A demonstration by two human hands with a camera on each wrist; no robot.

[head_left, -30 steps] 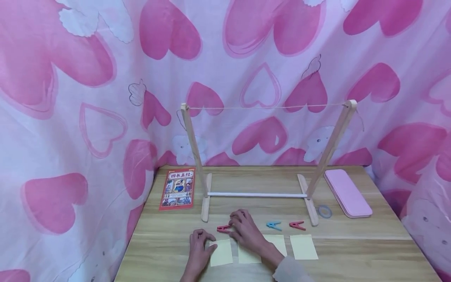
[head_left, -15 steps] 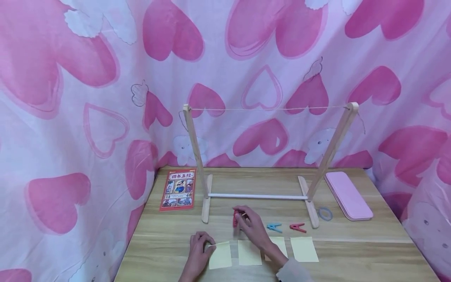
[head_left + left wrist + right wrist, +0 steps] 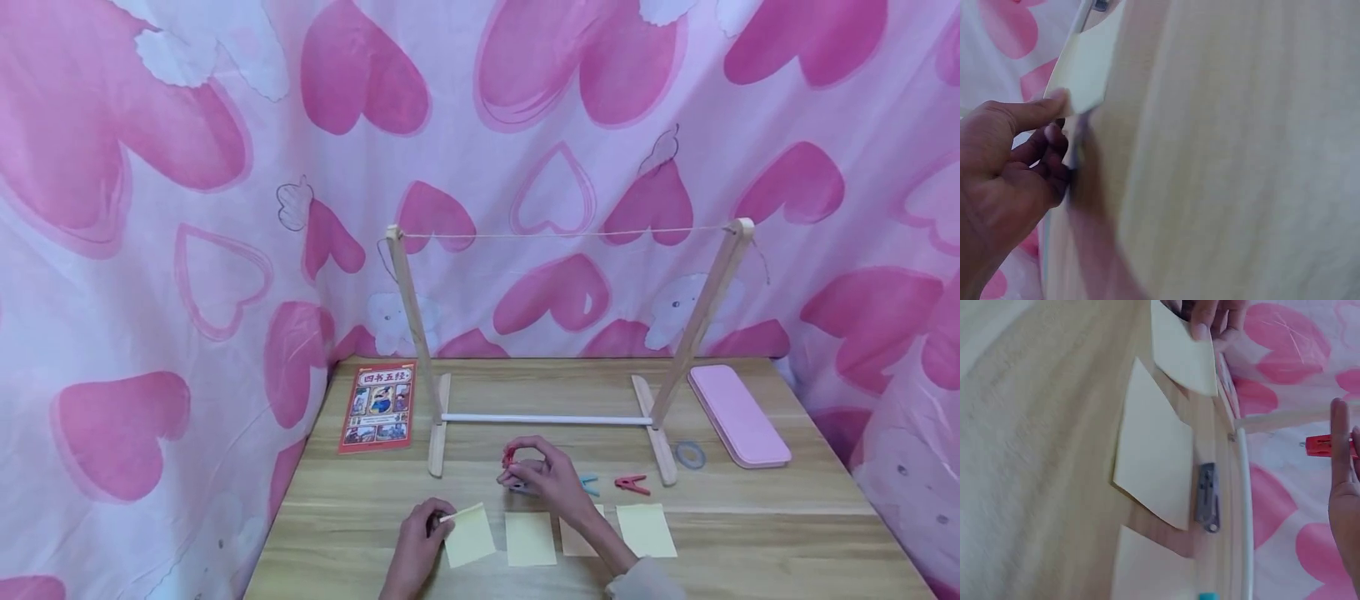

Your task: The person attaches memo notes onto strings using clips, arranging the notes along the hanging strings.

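Observation:
My left hand [image 3: 418, 543] pinches the top left corner of the leftmost pale yellow sticky note [image 3: 471, 536]. That note is tilted, its corner between thumb and fingers in the left wrist view [image 3: 1088, 69]. Above the table, my right hand [image 3: 557, 486] holds a red clothespin [image 3: 509, 456], which shows beside the finger in the right wrist view. Below the right hand lies a grey clothespin [image 3: 1208, 498], mostly covered in the head view. To its right are a blue clothespin [image 3: 590, 484] and another red clothespin [image 3: 632, 484]. Two more notes [image 3: 530, 539] [image 3: 647, 531] lie flat; the right forearm partly covers a third [image 3: 576, 540].
Behind the clothespins stands a wooden frame [image 3: 701, 321] with a string [image 3: 562, 234] across its top and a white rod [image 3: 547, 419] low down. A red booklet [image 3: 377, 407] lies left, a tape ring [image 3: 691, 455] and a pink case [image 3: 738, 416] right. Heart-print curtains surround the table.
My right hand has picked the red clothespin up off the table and raised it slightly, turning it upright. The left hand has lifted and tilted the leftmost sticky note's corner.

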